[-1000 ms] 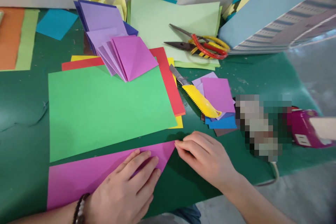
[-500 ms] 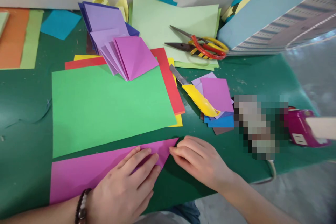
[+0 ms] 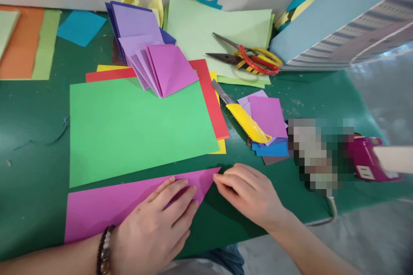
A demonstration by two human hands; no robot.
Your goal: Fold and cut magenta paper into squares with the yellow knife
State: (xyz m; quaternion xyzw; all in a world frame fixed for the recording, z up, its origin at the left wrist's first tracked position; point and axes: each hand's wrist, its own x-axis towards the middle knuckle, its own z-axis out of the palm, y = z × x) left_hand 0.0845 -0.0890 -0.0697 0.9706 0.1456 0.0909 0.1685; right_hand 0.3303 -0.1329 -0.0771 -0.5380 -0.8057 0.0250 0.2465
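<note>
A magenta paper sheet (image 3: 97, 208) lies at the table's near edge, its right end folded over diagonally to a pointed corner. My left hand (image 3: 161, 219), a bead bracelet at its wrist, lies flat on this sheet with fingers stretched out. At the slanted folded edge, just below the corner, the fingers of my right hand (image 3: 248, 193) are pinched together, their tips at the paper. Just beyond is a large green sheet (image 3: 142, 133), over red (image 3: 211, 103) and yellow sheets. Folded purple and magenta papers (image 3: 174, 68) rest on its far edge.
A yellow-handled knife (image 3: 248, 122) leans on small coloured squares (image 3: 269, 116). Red-and-yellow-handled scissors (image 3: 258, 62) and pliers (image 3: 222, 58) lie on pale green sheets (image 3: 200, 21). A light blue box (image 3: 309, 30) stands at back right; a purple tool (image 3: 368, 159) sits at right.
The view has shifted slightly, so the sheets on the left appear farther right. My right fingertips have slid a little up the slanted fold toward the corner. My left hand stays pressed on the magenta sheet.
</note>
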